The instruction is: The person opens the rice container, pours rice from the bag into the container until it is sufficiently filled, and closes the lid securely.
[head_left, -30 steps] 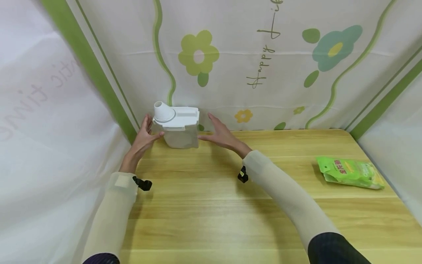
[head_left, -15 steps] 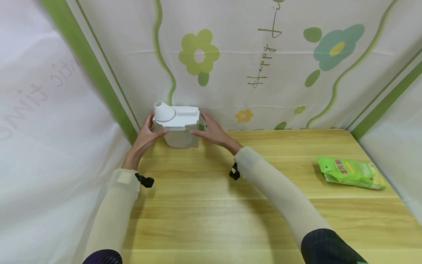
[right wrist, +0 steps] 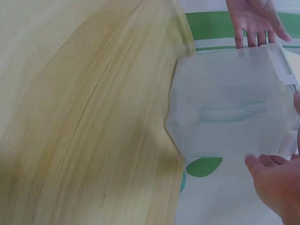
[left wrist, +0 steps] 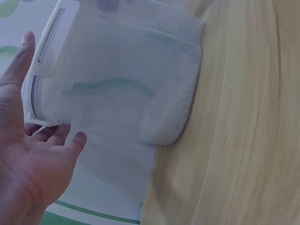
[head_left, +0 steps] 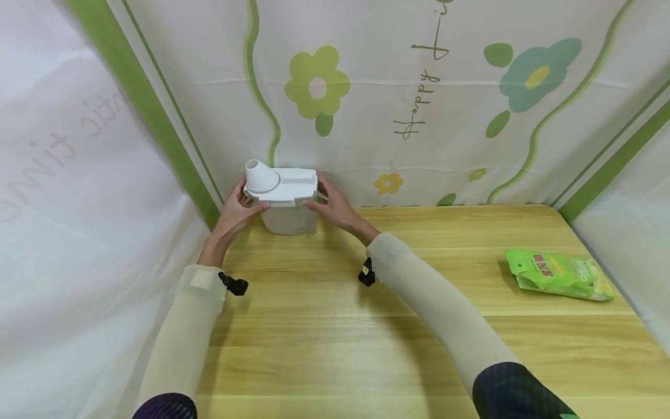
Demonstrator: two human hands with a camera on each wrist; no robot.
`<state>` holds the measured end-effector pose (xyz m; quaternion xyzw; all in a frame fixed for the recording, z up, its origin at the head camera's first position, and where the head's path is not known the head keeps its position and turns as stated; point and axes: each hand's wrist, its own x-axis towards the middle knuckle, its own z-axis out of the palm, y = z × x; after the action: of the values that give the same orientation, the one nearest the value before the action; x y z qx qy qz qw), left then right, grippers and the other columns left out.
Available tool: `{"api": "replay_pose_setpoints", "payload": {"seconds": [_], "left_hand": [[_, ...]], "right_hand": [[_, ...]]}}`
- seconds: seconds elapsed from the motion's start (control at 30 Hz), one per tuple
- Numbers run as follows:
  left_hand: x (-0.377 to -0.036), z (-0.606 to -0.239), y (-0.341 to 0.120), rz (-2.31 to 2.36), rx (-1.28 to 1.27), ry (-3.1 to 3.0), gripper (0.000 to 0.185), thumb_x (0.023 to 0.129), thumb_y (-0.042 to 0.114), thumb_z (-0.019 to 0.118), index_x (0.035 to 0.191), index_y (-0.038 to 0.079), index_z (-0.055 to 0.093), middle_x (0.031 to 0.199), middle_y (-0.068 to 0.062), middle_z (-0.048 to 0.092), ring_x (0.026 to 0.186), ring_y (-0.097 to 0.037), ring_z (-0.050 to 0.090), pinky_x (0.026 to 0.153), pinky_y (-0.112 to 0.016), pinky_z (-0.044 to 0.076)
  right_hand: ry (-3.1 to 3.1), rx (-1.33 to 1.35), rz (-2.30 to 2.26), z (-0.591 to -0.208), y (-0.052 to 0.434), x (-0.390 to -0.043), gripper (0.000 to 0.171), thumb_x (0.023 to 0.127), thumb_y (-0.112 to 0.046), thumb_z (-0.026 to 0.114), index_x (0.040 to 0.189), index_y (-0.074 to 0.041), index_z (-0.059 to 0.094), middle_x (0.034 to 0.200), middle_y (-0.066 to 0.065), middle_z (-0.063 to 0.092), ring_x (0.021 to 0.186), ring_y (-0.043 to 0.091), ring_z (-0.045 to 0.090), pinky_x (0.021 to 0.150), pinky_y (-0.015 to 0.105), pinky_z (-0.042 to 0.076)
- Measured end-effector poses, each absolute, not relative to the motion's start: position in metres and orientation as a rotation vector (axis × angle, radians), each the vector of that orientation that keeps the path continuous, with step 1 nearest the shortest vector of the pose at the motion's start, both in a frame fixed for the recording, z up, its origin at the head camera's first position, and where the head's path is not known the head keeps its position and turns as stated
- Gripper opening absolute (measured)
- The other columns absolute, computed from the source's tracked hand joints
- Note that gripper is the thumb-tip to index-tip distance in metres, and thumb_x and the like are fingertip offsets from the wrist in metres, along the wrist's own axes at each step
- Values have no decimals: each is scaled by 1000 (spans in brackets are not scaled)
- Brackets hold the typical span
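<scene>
The tub (head_left: pixel 289 221) stands upright at the far left of the wooden table (head_left: pixel 335 326), close to the flowered cloth (head_left: pixel 366 105), and it sits between the person's two hands. From here I see the left hand (head_left: pixel 232 214) spread around the tub's left end — thumb across the front by the lid (head_left: pixel 294 180), fingers at the side, beneath the rim. The right hand (head_left: pixel 336 208) mirrors it at the other end, thumb in front, fingers along the side. Whether either one pinches the tub or merely touches it, I can't tell. A white cone-shaped spout (head_left: pixel 262 177) rises from the lid, nearer the left hand. Through the cloudy walls, something pale and grainy shows at the bottom. A green bag (head_left: pixel 560 274) lies well apart — over on the table's right side.
</scene>
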<state>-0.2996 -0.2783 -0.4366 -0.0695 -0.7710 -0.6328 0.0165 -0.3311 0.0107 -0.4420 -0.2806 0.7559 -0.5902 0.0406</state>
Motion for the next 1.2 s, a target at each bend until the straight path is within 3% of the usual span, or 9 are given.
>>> {"api": "replay_pose_setpoints", "payload": {"seconds": [0.27,0.6,0.9,1.2], "left_hand": [[-290,-421,-269,-2037,-147,-2382,110,93,8,82,171,10,5,178,-13,10,163,-28,16,131,-39,19],[-299,-433,-271,-1999,-44,-2419,108,93,12,84,171,13,9,175,-14,20,160,-29,26,128,-39,27],[-298,-432,-264,-1977,-25,-2400,106,90,17,88,170,9,19,170,-16,35,156,-29,37,123,-34,37],[-297,-423,-248,-1919,-51,-2398,106,85,21,93,168,9,28,166,-16,42,151,-28,45,119,-34,42]], "right_hand": [[2290,-832,-1881,-446,8,-332,76,104,-11,69,167,-8,28,166,16,40,155,34,38,123,54,36],[2288,-814,-1897,-446,9,-332,75,103,-8,68,167,-5,28,165,19,41,154,35,39,125,48,35],[2262,-760,-1901,-439,17,-328,80,103,-10,69,169,-9,24,168,15,38,155,31,38,123,39,39],[2251,-792,-1898,-429,38,-326,79,104,-8,68,169,-8,23,165,19,42,153,31,42,120,43,43]]}}
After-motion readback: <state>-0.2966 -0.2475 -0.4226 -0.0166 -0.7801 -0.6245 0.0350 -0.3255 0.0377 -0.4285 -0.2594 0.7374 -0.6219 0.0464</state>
